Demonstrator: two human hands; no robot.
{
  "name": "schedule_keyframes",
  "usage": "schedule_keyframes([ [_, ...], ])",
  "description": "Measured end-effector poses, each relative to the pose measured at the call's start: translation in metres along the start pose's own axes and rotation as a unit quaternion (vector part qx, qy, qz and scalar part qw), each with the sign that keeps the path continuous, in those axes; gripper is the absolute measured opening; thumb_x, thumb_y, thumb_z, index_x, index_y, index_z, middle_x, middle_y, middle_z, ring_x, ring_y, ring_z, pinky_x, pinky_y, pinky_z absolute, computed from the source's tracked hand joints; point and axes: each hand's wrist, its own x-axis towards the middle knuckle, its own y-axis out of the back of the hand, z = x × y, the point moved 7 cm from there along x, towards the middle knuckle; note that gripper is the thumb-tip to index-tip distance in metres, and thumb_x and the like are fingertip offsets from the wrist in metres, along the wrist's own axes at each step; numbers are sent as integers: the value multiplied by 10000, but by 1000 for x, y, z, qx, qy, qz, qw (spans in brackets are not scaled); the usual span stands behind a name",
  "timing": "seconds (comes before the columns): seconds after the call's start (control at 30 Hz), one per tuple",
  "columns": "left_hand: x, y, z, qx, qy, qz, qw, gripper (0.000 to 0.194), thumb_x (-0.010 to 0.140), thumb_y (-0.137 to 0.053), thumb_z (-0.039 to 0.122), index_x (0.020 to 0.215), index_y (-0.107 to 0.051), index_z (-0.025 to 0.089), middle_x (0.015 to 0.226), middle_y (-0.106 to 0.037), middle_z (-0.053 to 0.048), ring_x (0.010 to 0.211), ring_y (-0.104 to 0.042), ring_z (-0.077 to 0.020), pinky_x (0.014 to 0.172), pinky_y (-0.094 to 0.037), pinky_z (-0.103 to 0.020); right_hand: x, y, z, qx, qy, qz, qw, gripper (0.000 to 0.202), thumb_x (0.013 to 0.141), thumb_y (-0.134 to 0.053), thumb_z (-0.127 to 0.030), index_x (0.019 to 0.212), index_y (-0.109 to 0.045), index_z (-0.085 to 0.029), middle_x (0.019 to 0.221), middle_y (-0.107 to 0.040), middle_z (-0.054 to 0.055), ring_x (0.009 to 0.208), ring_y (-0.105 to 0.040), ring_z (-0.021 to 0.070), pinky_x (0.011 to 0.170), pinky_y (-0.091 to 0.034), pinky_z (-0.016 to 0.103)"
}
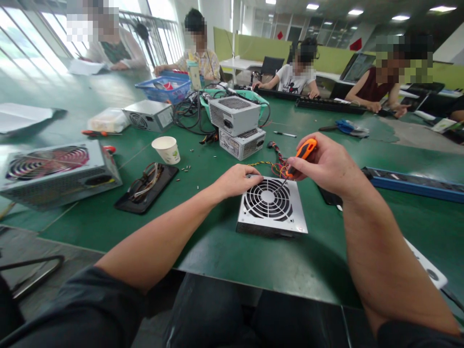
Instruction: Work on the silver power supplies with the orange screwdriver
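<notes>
A computer power supply (268, 196) lies on the green table in front of me, its round fan grille facing up. My left hand (237, 181) is closed on its far left corner, thumb on the top plate and the other fingers partly hidden. In my right hand (326, 164) is an orange and black screwdriver (306, 149), held tilted. Its shaft slants down to the right part of the fan grille; I cannot make out exactly where the tip touches. Behind the unit spreads a bundle of coloured wires (277, 166), partly covered by my right hand.
A paper cup (166, 150), small screws (186, 168) and a phone (147, 188) with glasses on it lie left. Two stacked power supplies (235, 118) stand ahead, and a larger one (61, 169) far left. A blue strip (416, 184) lies right. Several people sit across the table.
</notes>
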Motion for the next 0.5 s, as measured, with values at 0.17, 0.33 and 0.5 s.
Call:
schedule_keyframes([
  [0.17,-1,0,1,1,0,-3,1000,344,920,-603,419,1012,-813,162,941,-805,-54,802,-704,-179,753,-511,-286,3,1,11,20,-32,1,999,413,719,-894,-334,941,-553,-262,700,-706,10,599,-752,303,463,-635,469],
  [0.33,-1,1,2,9,-4,-1,1000,342,922,-604,419,1012,-813,164,960,-805,-55,816,-706,-181,757,-513,-285,1,1,6,19,-50,-5,999,358,768,-854,-345,945,-555,-258,715,-708,12,625,-759,289,501,-648,451],
  [0.5,0,0,0,5,-6,-2,1000,343,921,-606,422,1004,-814,162,956,-804,-58,807,-704,-180,723,-506,-276,-2,8,-3,-15,-22,16,1000,379,733,-876,-327,935,-565,-251,711,-703,3,616,-747,277,491,-625,414],
])
